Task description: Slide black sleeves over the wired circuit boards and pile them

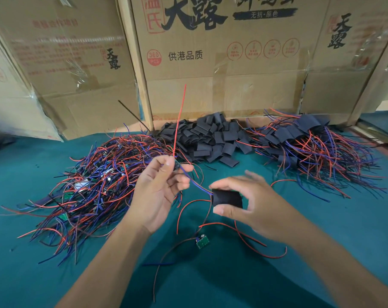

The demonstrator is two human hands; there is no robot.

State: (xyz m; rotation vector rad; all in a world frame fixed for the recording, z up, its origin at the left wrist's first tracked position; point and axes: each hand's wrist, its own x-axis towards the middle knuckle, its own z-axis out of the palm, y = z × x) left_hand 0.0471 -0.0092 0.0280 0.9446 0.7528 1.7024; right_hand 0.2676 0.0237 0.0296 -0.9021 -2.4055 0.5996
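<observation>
Your left hand pinches a wired board upright, letting its blue wire trail toward the black sleeve your right hand grips open-end forward, ready for threading.

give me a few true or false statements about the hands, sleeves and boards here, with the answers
1. The right hand pinches a black sleeve. True.
2. The left hand is empty. False: it holds a wired circuit board, red wire pointing up.
3. The pile of empty sleeves lies between the two wire heaps. True.
4. The sleeved boards are heaped at far left. False: far right.
5. A bare green board lies on the teal table near the hands. True.
</observation>
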